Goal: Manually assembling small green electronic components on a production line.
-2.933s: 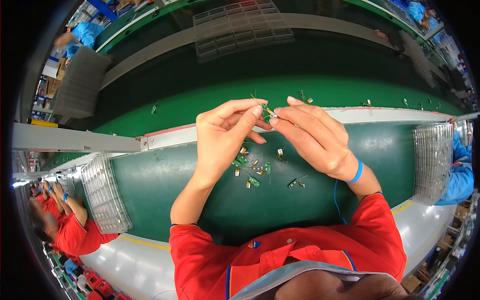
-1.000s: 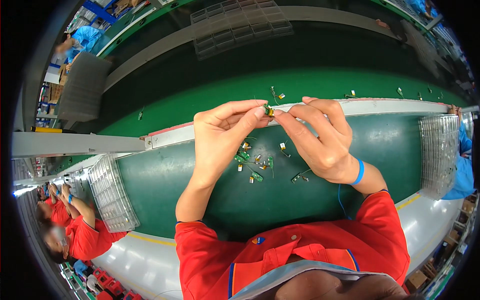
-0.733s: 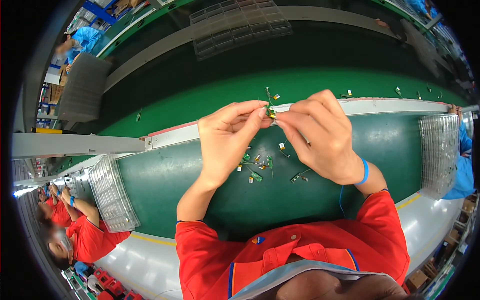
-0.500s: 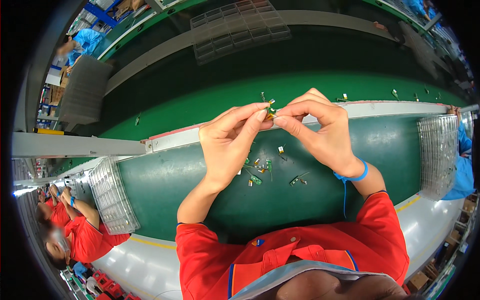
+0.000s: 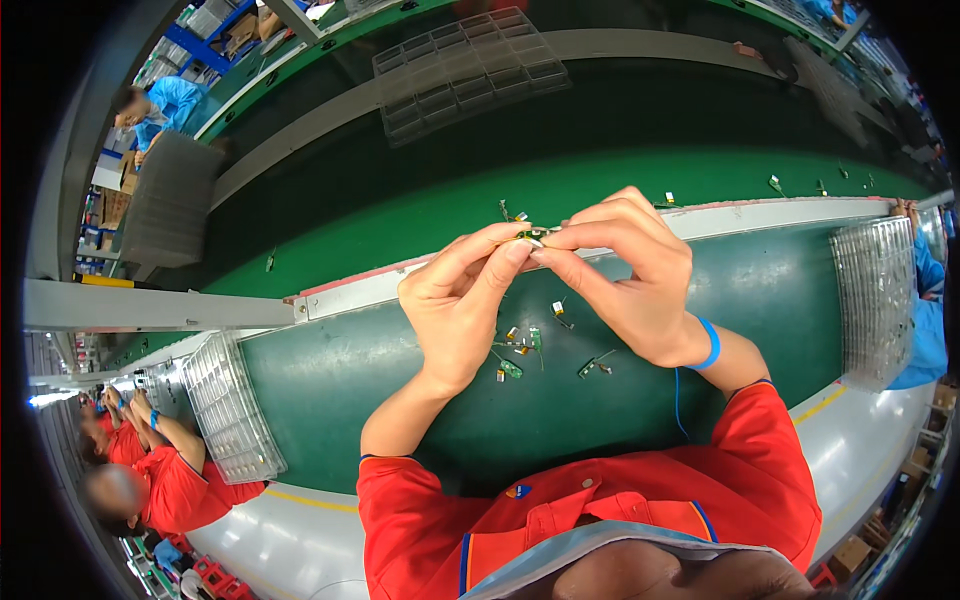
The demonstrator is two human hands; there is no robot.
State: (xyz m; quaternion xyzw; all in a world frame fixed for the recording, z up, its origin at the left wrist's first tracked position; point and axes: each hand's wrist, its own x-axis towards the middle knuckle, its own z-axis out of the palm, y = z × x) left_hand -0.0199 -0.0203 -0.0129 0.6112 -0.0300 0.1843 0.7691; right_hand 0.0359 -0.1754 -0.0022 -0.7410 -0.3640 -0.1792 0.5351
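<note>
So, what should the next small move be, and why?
Perhaps a slight adjustment by the right hand while the left hand braces the small green circuit board: thumbs and fingers of both hands pinch it, so one can steady while the other works. Its details are too small to read.

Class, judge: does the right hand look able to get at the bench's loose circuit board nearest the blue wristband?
Probably yes: the loose circuit board lies uncovered on the bench, near the right hand, though that hand is busy pinching a small electronic part.
</note>
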